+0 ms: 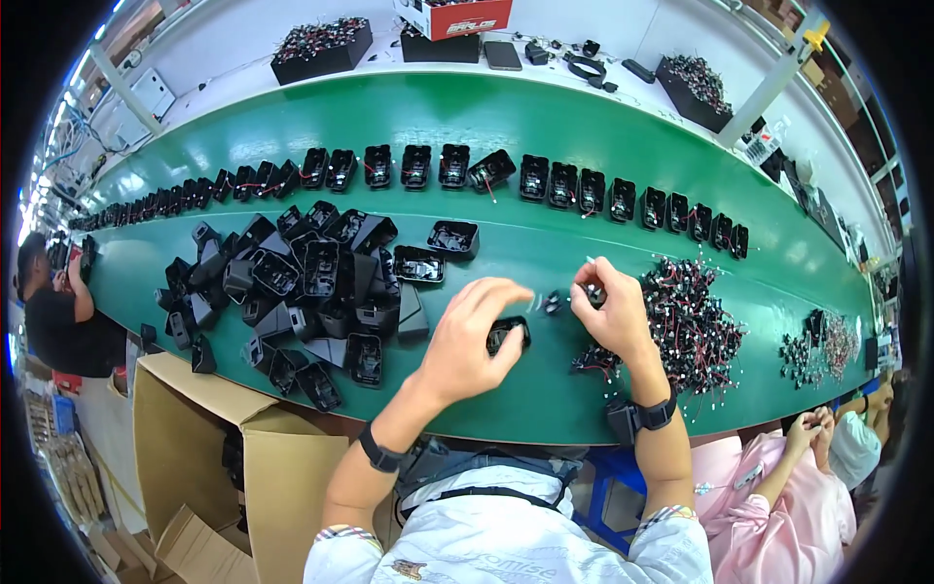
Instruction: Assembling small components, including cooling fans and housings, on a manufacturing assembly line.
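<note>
Near edge: one open cardboard box (297, 477) at left; one blue stool (615, 477); a seated person in pink (769, 496) at right. Lettering on the wearer's white shirt (486, 545).

Hands: left hand (462, 341) curved over one black housing (508, 336) on the green counter (506, 404), partly hiding it; whether its grip is closed on it, cannot tell. Right hand (620, 310): grip pinched on a small part (592, 290).

Flanking: housing heap (321, 268) left, overlapping, uncountable; wired-part heap (686, 326) just right of the right hand, likewise. Smaller pile (820, 348) farther right.

Beyond: housing row (415, 166) across the counter; one tilted housing (491, 170), nine to its right; far-left end too small to count.

Farthest: white shelf (384, 80), three black bins (321, 58), one red-and-white box (457, 18) with large printing.
</note>
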